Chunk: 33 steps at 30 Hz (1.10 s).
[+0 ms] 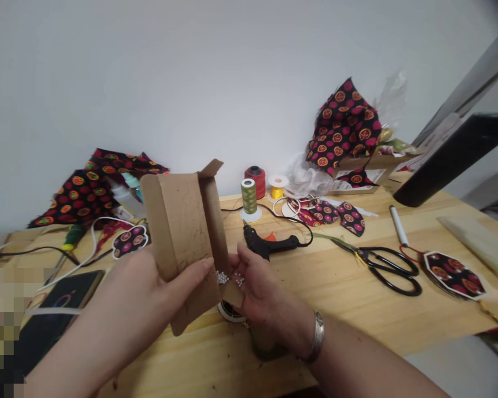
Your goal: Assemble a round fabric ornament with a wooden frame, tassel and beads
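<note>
A small open cardboard box [185, 218] is tilted on its side in the middle of the view. My left hand [161, 284] grips its lower part, the thumb lying along the near panel. At the box's lower right end, small white beads [222, 277] lie inside by the opening. My right hand [259, 284] is cupped there, palm up with fingers curled, and a few white beads rest at its fingers beside a cardboard flap. A silver bracelet [317, 336] is on the right wrist. Under the hands, a round dark item with a white rim [230, 312] is partly hidden.
Behind my right hand lies a black glue gun [269, 243], with thread spools [249, 196] beyond it. Black scissors [390, 268] and an octagonal patterned piece [454, 275] are at right. Patterned fabric [342, 130] stands at the back; a phone [62, 304] is at left.
</note>
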{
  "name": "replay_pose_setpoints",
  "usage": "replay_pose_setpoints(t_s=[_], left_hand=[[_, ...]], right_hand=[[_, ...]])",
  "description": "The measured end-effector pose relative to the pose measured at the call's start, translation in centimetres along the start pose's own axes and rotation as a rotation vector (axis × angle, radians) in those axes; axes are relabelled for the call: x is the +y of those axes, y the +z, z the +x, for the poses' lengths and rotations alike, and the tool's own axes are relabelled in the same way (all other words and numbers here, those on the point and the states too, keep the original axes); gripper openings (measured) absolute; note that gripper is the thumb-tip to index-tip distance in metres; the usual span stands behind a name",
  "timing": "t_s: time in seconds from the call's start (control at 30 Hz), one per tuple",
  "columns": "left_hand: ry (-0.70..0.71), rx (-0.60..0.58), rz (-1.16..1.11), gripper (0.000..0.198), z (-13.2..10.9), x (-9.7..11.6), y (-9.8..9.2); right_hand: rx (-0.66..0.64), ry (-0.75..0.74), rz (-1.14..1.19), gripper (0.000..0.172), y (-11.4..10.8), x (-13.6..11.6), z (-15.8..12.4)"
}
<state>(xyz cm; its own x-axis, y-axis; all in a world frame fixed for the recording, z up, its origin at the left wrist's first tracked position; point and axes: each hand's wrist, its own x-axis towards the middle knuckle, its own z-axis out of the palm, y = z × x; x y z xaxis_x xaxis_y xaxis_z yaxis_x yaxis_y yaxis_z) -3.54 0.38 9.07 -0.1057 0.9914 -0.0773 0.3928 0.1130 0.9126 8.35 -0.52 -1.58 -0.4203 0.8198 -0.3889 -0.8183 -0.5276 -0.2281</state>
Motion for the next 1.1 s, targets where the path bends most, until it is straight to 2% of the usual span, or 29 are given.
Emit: replay_pose_setpoints(t_s=[0.07, 0.13, 0.2, 0.27, 0.33, 0.43, 0.53, 0.6, 0.73, 0.9, 1.1], left_hand=[[0.054, -0.001, 0.283, 0.018, 0.0, -0.4, -0.3], [0.058, 0.007, 0.303, 0.013, 0.1, -0.9, -0.7], [0.094, 0.045, 0.207, 0.010, 0.3, -1.7, -0.8], [0.129, 0.116, 0.044, 0.019, 0.5, -2.3, -0.7], [0.097, 0.115, -0.179, 0.023, 0.9, -2.5, -0.4], [-0.011, 0.079, -0.558, 0.027, 1.6, -2.3, 0.2], [-0.165, 0.060, -0.782, 0.028, 1.9, -2.1, 0.7], [-0.296, -0.022, -0.844, 0.024, 1.9, -2.5, 1.2], [-0.463, -0.071, -0.883, 0.026, 1.9, -4.0, 2.4], [-0.499, -0.066, -0.962, 0.020, 2.5, -5.7, 4.2], [-0.487, -0.016, -1.021, 0.020, 3.3, -6.6, 6.0]], right_hand=[[0.021, -0.010, 0.013, 0.061, 0.5, -0.3, -0.3], [0.064, -0.035, 0.020, 0.060, 0.9, -0.6, -0.6], [0.107, -0.065, 0.022, 0.059, 1.2, -0.9, -0.9], [0.126, -0.109, 0.029, 0.057, 1.3, -1.3, -1.0], [0.137, -0.171, 0.053, 0.054, 1.2, -1.7, -1.0], [0.181, -0.271, 0.104, 0.052, 1.2, -2.5, -1.0], [0.212, -0.363, 0.113, 0.051, 1.5, -4.0, -1.6], [0.213, -0.446, 0.112, 0.051, 1.8, -5.1, -2.4], [0.237, -0.586, 0.105, 0.051, 2.4, -7.0, -3.8], [0.280, -0.559, 0.039, 0.051, 2.0, -7.5, -4.1], [0.205, -0.524, 0.001, 0.051, 0.8, -7.3, -3.8]])
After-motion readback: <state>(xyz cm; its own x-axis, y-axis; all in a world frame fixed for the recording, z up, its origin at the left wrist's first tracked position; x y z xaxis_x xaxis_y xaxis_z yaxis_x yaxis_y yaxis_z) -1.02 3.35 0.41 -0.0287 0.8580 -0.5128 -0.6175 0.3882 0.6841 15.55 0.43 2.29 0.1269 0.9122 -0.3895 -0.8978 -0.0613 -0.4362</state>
